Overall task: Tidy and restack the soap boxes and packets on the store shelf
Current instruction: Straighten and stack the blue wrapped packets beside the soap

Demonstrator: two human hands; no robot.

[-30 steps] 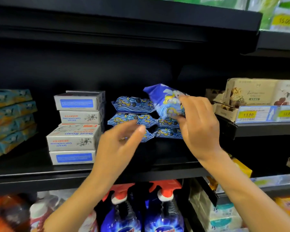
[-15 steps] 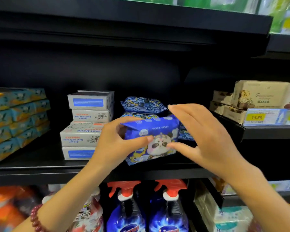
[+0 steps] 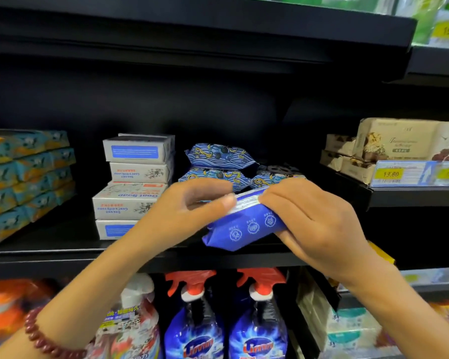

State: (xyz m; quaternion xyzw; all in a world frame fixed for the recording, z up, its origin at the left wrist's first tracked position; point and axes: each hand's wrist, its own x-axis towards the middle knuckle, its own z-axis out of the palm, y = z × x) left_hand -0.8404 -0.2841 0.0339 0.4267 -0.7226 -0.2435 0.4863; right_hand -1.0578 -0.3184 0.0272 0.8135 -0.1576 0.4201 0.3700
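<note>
I hold a blue soap packet (image 3: 244,226) in front of the black shelf (image 3: 62,248), its plain blue side with white icons facing me. My left hand (image 3: 189,211) pinches its top left edge with thumb and fingers. My right hand (image 3: 314,224) wraps its right end. Behind it lie more blue wave-patterned packets (image 3: 218,154) stacked on the shelf, partly hidden by my hands. To their left stands a stack of white goat soap boxes (image 3: 135,182), unevenly piled.
Teal soap boxes (image 3: 24,177) are stacked at the far left. Beige boxes (image 3: 389,143) sit on a higher right shelf above yellow price tags (image 3: 390,174). Blue spray bottles (image 3: 195,327) with red triggers stand on the shelf below.
The packet went from my right hand alone to both hands, came down off the stack, and has turned over: the panda face is gone and its plain back shows.
</note>
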